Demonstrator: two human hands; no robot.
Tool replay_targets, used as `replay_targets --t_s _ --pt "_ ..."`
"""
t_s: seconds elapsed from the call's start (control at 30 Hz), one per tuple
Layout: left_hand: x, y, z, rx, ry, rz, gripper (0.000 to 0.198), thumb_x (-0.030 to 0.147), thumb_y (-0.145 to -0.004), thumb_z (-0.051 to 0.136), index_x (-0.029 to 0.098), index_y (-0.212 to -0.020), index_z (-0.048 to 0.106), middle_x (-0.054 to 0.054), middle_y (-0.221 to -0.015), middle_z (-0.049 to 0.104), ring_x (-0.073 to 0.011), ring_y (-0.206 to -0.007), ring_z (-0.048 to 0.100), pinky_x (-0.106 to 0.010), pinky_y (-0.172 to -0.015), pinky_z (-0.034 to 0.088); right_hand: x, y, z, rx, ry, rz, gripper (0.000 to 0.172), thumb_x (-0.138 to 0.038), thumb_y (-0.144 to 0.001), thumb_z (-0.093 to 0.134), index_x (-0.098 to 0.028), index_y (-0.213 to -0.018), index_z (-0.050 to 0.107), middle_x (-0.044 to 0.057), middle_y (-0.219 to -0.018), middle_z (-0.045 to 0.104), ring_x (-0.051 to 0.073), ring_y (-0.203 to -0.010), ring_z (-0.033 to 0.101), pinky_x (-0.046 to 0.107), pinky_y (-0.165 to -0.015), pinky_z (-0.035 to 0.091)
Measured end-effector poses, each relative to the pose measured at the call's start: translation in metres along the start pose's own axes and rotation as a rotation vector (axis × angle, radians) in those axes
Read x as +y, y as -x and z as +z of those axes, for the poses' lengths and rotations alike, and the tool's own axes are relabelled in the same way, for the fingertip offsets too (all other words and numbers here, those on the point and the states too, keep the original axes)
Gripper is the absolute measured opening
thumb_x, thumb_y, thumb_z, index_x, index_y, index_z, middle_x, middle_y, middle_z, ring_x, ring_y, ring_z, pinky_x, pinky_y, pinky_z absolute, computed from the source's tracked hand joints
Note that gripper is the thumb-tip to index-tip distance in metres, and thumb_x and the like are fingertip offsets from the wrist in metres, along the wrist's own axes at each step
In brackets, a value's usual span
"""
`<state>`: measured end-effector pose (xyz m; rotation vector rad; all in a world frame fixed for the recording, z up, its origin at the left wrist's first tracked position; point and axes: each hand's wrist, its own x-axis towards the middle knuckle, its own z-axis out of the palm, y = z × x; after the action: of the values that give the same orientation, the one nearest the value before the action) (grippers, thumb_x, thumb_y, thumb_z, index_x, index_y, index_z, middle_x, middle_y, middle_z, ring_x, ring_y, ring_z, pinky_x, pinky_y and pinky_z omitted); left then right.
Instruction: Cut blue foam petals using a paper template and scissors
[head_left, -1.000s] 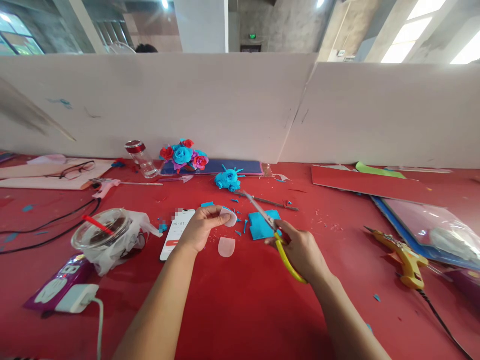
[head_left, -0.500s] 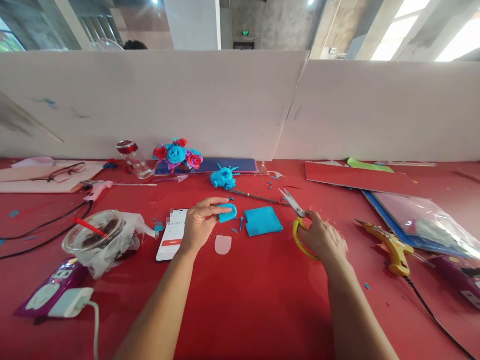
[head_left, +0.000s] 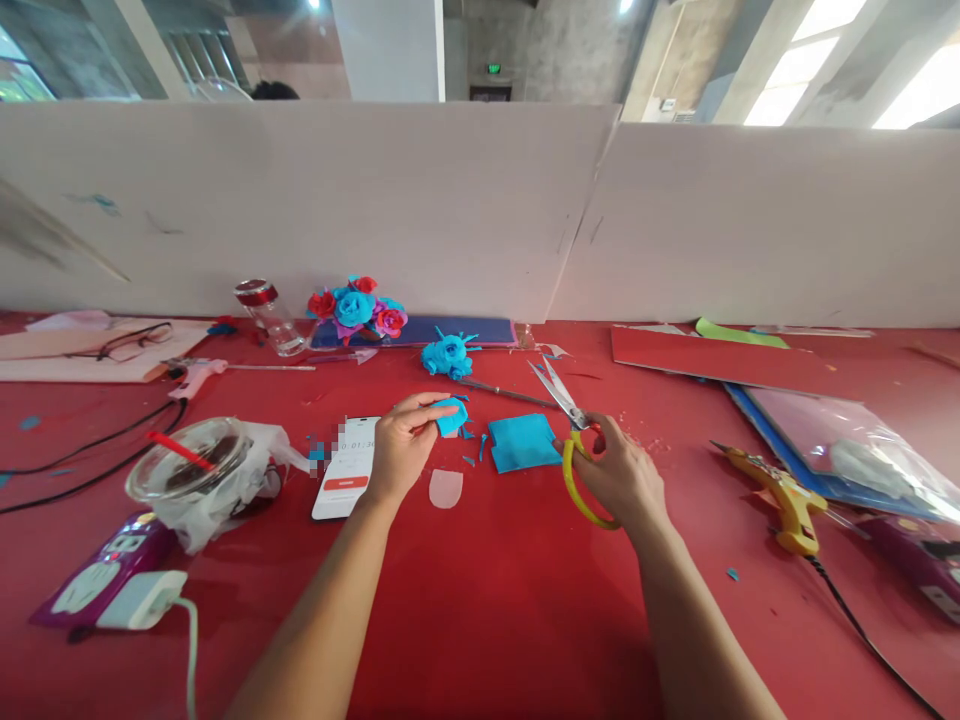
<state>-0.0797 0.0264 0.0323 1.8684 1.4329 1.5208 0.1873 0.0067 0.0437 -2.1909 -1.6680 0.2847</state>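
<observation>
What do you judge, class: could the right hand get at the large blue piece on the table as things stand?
Probably yes: the right hand is close beside the large blue piece, and nothing seems to block it. The yellow-handled scissors it holds may hinder a grasp, though.

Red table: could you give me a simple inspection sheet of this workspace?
Surface: red table, littered with blue scraps.
Work pieces: blue sheet and pale rounded piece, both lying flat; blue flower behind.
Clutter: phone, cup with red straw.
Grips: left hand pinches a blue piece; right hand holds yellow-handled scissors, blades apart.
Cables: black cord from yellow glue gun; white cable from white plug.
Surroundings: pale partition behind; lit green sign beyond.
</observation>
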Motion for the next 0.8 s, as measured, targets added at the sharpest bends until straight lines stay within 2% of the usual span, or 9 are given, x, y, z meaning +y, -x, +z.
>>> replay_targets --t_s 0.13,0.23,0.37,0.5,0.57,0.63,0.67,0.73,0.8 --pt "-0.011 -0.004 -0.002 -0.063 0.031 -0.207 0.020 0.029 -0.076 0.064 0.025 -0.092 0.075 -0.003 -0.108 0.069 -0.0191 -0.094 0.064 -0.031 -0.082 0.052 0.020 -0.013 0.000 -0.142 0.215 0.092 0.047 -0.051 -0.079 0.047 -0.027 -0.119 0.053 0.011 -0.098 0.067 0.031 -0.091 0.064 0.035 -0.067 0.043" --pt "-0.019 -0.005 -0.007 -0.161 0.030 -0.382 0.023 0.038 -0.072 0.066 0.022 -0.086 0.074 -0.005 -0.094 0.072 -0.0207 -0.087 0.065 -0.033 -0.078 0.051 0.033 -0.020 0.000 -0.211 0.271 0.155 0.053 -0.052 -0.079 0.045 -0.021 -0.122 0.053 0.016 -0.100 0.068 0.034 -0.094 0.064 0.038 -0.070 0.045" --pt "-0.024 -0.005 -0.013 -0.304 0.123 -0.548 0.023 0.035 -0.066 0.068 0.018 -0.081 0.072 -0.005 -0.078 0.073 -0.0198 -0.073 0.065 -0.032 -0.071 0.049 0.045 -0.022 -0.006 -0.173 0.282 0.181 0.058 -0.054 -0.077 0.048 -0.020 -0.123 0.054 0.017 -0.099 0.068 0.034 -0.095 0.064 0.040 -0.072 0.046" --pt "-0.028 -0.005 -0.017 -0.258 0.030 -0.552 0.018 0.033 -0.066 0.065 0.019 -0.074 0.072 -0.002 -0.071 0.070 -0.0184 -0.068 0.062 -0.029 -0.065 0.045 0.048 -0.012 -0.021 -0.117 0.331 0.246 0.055 -0.056 -0.078 0.049 -0.026 -0.123 0.059 0.018 -0.108 0.065 0.038 -0.098 0.062 0.047 -0.072 0.046" --pt "-0.030 -0.005 -0.017 -0.252 0.015 -0.547 0.016 0.032 -0.065 0.065 0.020 -0.073 0.073 -0.001 -0.070 0.070 -0.0187 -0.069 0.062 -0.029 -0.066 0.044 0.041 -0.005 -0.029 -0.025 0.371 0.228 0.051 -0.054 -0.079 0.049 -0.027 -0.121 0.061 0.017 -0.114 0.063 0.040 -0.101 0.059 0.048 -0.073 0.046" --pt "-0.030 -0.004 -0.016 -0.285 0.061 -0.552 0.016 0.030 -0.064 0.066 0.019 -0.074 0.073 -0.001 -0.072 0.071 -0.0192 -0.071 0.062 -0.030 -0.068 0.045 0.024 0.005 -0.030 0.071 0.355 0.118 0.045 -0.048 -0.083 0.049 -0.026 -0.119 0.063 0.015 -0.116 0.062 0.037 -0.101 0.059 0.045 -0.075 0.045" --pt "-0.030 -0.004 -0.015 -0.313 0.086 -0.555 0.017 0.030 -0.064 0.066 0.019 -0.075 0.072 -0.002 -0.073 0.071 -0.0195 -0.071 0.063 -0.030 -0.068 0.046 0.012 0.010 -0.027 0.077 0.317 0.023 0.041 -0.044 -0.085 0.048 -0.026 -0.118 0.063 0.013 -0.116 0.063 0.033 -0.099 0.060 0.043 -0.076 0.045" --pt "-0.030 -0.004 -0.013 -0.353 0.110 -0.554 0.018 0.030 -0.064 0.066 0.019 -0.077 0.072 -0.003 -0.075 0.072 -0.0200 -0.073 0.064 -0.030 -0.069 0.047 -0.016 0.021 -0.014 -0.017 0.202 -0.276 0.033 -0.035 -0.087 0.048 -0.026 -0.114 0.065 0.009 -0.114 0.065 0.026 -0.098 0.059 0.036 -0.080 0.045" --pt "-0.034 -0.005 -0.013 -0.256 0.062 -0.535 0.019 0.029 -0.067 0.064 0.019 -0.081 0.072 -0.004 -0.080 0.072 -0.0207 -0.078 0.064 -0.031 -0.072 0.047 -0.043 0.030 0.005 -0.182 0.120 -0.596 0.029 -0.029 -0.086 0.052 -0.027 -0.111 0.067 0.005 -0.111 0.067 0.023 -0.102 0.057 0.033 -0.087 0.042"
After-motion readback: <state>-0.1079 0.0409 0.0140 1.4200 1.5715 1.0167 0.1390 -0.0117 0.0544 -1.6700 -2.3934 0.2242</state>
